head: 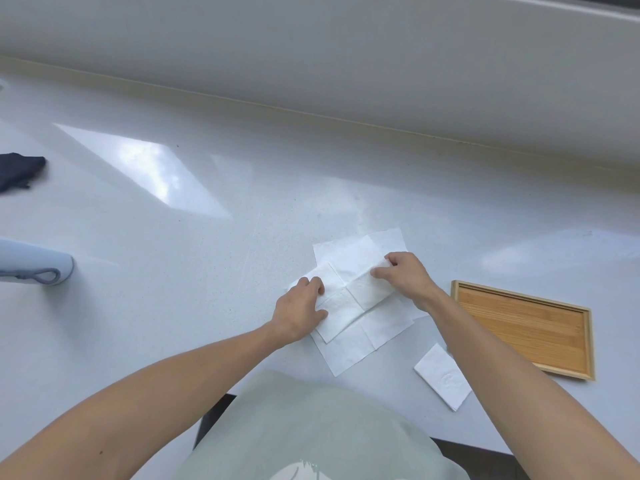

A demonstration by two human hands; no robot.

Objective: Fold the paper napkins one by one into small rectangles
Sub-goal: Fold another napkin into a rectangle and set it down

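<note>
A loose pile of white paper napkins (360, 336) lies unfolded on the white counter, near its front edge. On top of the pile lies a napkin folded in half (356, 296), a long strip running from lower left to upper right. My left hand (301, 308) pinches its left end. My right hand (407, 275) pinches its right end between thumb and fingers. One napkin folded into a small rectangle (443, 375) lies alone to the right of the pile, partly under my right forearm.
An empty wooden tray (526, 327) sits at the right, beside the folded napkin. A dark cloth (19, 173) lies at the far left. Below it the end of a pale blue handle with a loop (41, 268) pokes in. A wall runs behind the counter (207, 254).
</note>
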